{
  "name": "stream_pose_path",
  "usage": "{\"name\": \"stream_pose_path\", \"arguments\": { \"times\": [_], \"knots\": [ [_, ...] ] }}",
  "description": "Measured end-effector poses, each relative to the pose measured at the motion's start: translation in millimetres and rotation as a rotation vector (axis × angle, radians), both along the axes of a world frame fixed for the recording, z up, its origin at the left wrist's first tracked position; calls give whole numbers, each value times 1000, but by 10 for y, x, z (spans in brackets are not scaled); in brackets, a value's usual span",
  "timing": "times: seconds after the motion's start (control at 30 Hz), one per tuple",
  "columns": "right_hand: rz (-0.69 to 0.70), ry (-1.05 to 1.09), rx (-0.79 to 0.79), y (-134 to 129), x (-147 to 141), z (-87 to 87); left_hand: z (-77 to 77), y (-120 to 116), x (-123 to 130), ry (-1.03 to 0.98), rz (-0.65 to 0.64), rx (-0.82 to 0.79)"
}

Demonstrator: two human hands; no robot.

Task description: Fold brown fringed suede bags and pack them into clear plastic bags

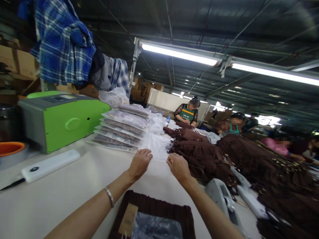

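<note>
My left hand (141, 162) is closed, its fingers pinching the near edge of a clear plastic bag (157, 146) on the white table. My right hand (178, 166) pinches the same edge a little to the right, fingers curled. Below my wrists lies a folded dark brown garment (154, 200) with pleats. A brown cardboard tag (128, 219) and a small packet of dark plastic film (157, 227) rest on it. Just left of the bag, packed garments in clear bags (122, 129) are stacked, the upper one with a barcode label.
A green and grey machine (74, 121) and a white handheld device (51, 165) stand left. Brown garments (204, 157) are heaped right, near a grey tape dispenser (220, 196). An orange-rimmed roll (11, 149) sits far left. A person in a green apron (186, 114) works across the table.
</note>
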State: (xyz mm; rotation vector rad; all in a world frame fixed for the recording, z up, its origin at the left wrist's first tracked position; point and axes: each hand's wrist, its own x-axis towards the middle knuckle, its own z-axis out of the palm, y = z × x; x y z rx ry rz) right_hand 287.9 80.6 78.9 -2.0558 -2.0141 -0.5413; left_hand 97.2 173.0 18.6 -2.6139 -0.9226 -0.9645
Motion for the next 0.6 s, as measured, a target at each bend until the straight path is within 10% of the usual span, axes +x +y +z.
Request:
{"name": "stream_pose_path", "arguments": {
  "times": [0.6],
  "knots": [
    [-295, 172, -55, -709, 389, -38, 145, -328, -685, -57, 203, -220]
  ]
}}
